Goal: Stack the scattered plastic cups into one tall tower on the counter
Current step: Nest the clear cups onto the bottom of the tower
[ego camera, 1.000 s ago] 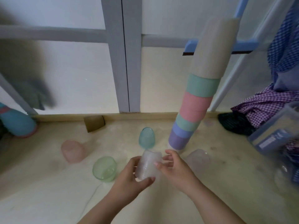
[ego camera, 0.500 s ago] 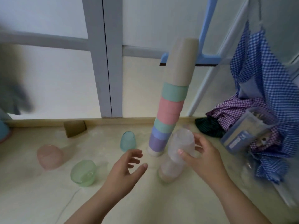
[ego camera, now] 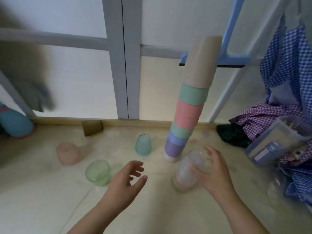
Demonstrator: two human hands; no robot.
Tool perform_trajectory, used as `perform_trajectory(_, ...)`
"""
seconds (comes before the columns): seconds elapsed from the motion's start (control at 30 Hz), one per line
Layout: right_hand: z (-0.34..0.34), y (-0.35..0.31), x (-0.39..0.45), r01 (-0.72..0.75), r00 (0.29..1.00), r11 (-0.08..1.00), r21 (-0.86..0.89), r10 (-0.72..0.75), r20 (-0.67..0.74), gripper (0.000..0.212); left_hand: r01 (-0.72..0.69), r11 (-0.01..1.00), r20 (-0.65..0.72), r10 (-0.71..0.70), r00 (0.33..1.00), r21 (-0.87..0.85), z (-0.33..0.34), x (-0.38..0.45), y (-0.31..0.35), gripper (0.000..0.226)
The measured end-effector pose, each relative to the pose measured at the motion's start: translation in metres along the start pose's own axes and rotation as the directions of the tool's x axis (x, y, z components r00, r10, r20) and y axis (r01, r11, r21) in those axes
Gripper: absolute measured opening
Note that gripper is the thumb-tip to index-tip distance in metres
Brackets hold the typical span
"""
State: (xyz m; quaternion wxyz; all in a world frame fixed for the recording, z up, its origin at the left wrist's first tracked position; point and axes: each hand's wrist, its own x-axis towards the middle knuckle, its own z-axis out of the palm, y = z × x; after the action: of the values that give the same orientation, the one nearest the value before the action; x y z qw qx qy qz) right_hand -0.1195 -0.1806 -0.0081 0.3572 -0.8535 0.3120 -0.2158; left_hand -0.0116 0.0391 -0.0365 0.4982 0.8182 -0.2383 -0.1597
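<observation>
A tall tower of opaque cups (ego camera: pixel 190 105) stands on the pale surface, with beige on top, then green, pink, blue and purple bands. My right hand (ego camera: pixel 212 171) grips a clear frosted cup (ego camera: pixel 195 159), upside down and set onto a short stack of translucent cups (ego camera: pixel 182 181) just in front of the tower. My left hand (ego camera: pixel 126 181) hovers empty with its fingers spread, left of that stack. A teal cup (ego camera: pixel 143 144) stands upside down left of the tower. A green cup (ego camera: pixel 98 172) sits upright and a pink cup (ego camera: pixel 67 153) lies further left.
A brown cardboard piece (ego camera: pixel 92 127) leans on the back ledge. Checked cloths (ego camera: pixel 273 119) and a clear plastic box (ego camera: pixel 273 146) crowd the right side. A blue frame (ego camera: pixel 233 39) rises behind the tower. A blue-teal object (ego camera: pixel 13 124) lies at far left.
My right hand carried the clear cup rightward from both hands and lowered it onto the short translucent stack. My left hand let go and now hangs open.
</observation>
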Motion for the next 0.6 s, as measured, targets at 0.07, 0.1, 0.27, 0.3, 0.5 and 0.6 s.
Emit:
perform_trajectory(0.07, 0.0, -0.025, 0.001, 0.153, 0.982, 0.988, 0.015, -0.15, -0.112, 0.061, 0.011, 1.0, -0.05, -0.01, 0.999, 0.018, -0.012, 0.002, -0.004, 0.029)
perform_trajectory(0.1, 0.005, -0.039, 0.002, 0.215, 0.971, 0.976, 0.032, -0.21, -0.118, 0.057, 0.016, 0.999, -0.072, -0.014, 0.997, 0.03, -0.018, 0.004, -0.006, 0.029)
perform_trajectory(0.27, 0.081, -0.066, 0.015, 0.228, 0.92, 0.971, 0.066, -0.237, 0.313, 0.06, 0.024, 0.993, -0.153, -0.006, 0.988, 0.117, -0.055, 0.012, -0.019, 0.025)
perform_trajectory(0.3, 0.1, -0.063, 0.021, 0.217, 0.903, 0.976, 0.03, -0.212, 0.373, 0.065, 0.025, 0.99, -0.158, -0.002, 0.987, 0.142, -0.063, 0.013, -0.023, 0.025)
perform_trajectory(0.5, 0.173, -0.056, 0.07, 0.082, 0.905, 0.983, -0.163, -0.005, 0.425, 0.084, 0.069, 0.98, -0.204, -0.03, 0.979, 0.187, -0.098, 0.019, -0.054, 0.025)
perform_trajectory(0.6, 0.197, -0.052, 0.089, 0.045, 0.91, 0.97, -0.237, 0.058, 0.411, 0.09, 0.101, 0.98, -0.222, -0.062, 0.973, 0.169, -0.112, 0.019, -0.069, 0.027)
